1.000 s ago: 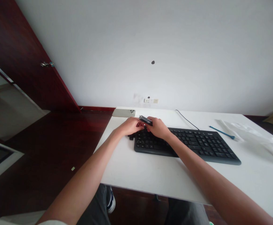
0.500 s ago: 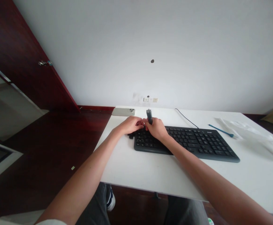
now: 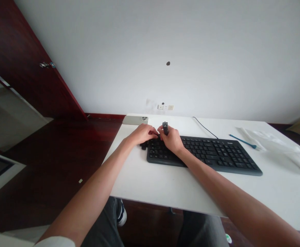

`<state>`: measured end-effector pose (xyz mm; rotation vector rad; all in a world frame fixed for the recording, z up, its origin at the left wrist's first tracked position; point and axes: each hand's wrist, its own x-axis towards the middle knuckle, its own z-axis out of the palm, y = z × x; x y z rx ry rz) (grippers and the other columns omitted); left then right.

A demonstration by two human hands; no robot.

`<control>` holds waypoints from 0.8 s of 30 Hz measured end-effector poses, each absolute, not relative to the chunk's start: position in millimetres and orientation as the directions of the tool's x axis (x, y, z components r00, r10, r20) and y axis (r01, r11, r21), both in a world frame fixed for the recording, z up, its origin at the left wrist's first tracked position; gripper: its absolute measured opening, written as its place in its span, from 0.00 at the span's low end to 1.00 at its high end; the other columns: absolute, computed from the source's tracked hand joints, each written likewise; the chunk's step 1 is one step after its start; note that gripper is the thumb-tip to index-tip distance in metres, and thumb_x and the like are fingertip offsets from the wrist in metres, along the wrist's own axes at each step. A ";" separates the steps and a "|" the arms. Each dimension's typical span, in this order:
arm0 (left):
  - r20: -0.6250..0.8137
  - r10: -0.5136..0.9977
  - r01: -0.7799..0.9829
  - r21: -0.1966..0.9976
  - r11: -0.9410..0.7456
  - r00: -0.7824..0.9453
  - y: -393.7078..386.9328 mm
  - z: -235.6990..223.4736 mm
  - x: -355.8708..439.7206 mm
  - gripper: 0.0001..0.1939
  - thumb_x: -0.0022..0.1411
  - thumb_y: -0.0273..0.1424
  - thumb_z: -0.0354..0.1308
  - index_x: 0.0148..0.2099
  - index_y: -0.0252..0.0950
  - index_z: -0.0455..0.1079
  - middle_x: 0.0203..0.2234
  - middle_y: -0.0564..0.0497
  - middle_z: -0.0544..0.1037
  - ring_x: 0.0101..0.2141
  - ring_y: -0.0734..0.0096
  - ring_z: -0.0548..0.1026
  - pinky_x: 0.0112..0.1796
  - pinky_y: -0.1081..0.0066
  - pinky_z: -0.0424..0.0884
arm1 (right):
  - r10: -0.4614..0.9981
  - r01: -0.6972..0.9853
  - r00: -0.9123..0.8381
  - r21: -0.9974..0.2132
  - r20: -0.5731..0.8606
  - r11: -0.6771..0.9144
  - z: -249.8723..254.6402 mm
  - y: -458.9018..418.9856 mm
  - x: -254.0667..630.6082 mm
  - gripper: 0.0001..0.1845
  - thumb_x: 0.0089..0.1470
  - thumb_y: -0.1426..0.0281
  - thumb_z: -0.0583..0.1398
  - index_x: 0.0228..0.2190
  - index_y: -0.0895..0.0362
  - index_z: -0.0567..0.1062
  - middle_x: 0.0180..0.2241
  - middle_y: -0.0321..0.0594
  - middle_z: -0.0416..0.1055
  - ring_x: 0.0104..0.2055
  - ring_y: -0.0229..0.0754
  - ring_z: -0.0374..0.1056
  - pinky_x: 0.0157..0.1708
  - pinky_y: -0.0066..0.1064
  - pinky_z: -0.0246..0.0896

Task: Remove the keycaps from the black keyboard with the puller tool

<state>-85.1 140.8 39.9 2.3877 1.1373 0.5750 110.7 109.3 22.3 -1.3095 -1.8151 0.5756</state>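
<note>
A black keyboard [image 3: 211, 154] lies on the white table, its upper left part hidden under my hands. My right hand [image 3: 172, 140] is closed round a short dark tool [image 3: 165, 127] that stands nearly upright; its lower end is hidden by my fingers, so I cannot tell its kind. Close beside it, my left hand [image 3: 143, 134] has thumb and fingers pinched together over the keyboard's upper left corner, at a small dark piece [image 3: 158, 136], possibly a keycap. Small black pieces [image 3: 143, 145], which look like loose keycaps, lie just left of the keyboard.
Behind my left hand lies a phone [image 3: 134, 120] at the table's far left corner. A thin blue stick [image 3: 242, 141] and a clear plastic bag [image 3: 276, 145] are to the right. The keyboard's cable [image 3: 204, 127] runs toward the wall, which has sockets [image 3: 165, 107].
The dark tool's top has tipped toward me slightly, and my right fingers have shifted around it. My left hand stays pinched by the corner. The whole view has moved a little.
</note>
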 end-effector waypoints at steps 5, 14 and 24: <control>0.190 0.797 0.616 0.541 -0.573 0.574 140.3 40.3 -82.5 0.06 0.63 0.32 0.65 0.40 0.41 0.84 0.32 0.52 0.84 0.32 0.68 0.78 0.36 0.70 0.67 | 0.925 0.541 -0.114 -0.758 0.364 0.365 19.7 111.0 111.6 0.14 0.63 0.59 0.56 0.31 0.53 0.73 0.21 0.33 0.71 0.26 0.41 0.68 0.34 0.31 0.61; 0.182 0.808 0.615 0.562 -0.553 0.561 136.6 43.2 -81.1 0.06 0.63 0.29 0.64 0.40 0.40 0.83 0.32 0.52 0.84 0.33 0.68 0.79 0.37 0.70 0.69 | 0.931 0.657 -0.127 -0.674 0.342 0.338 23.1 109.4 109.8 0.14 0.66 0.60 0.54 0.31 0.54 0.72 0.24 0.37 0.75 0.29 0.42 0.71 0.34 0.30 0.60; 0.200 0.805 0.613 0.554 -0.563 0.558 132.7 43.4 -79.9 0.04 0.64 0.31 0.63 0.37 0.37 0.77 0.31 0.50 0.81 0.31 0.67 0.77 0.35 0.68 0.68 | 0.964 0.924 -0.257 -0.273 0.072 0.267 50.6 112.8 130.8 0.17 0.63 0.58 0.58 0.32 0.55 0.81 0.32 0.49 0.80 0.36 0.50 0.76 0.33 0.32 0.58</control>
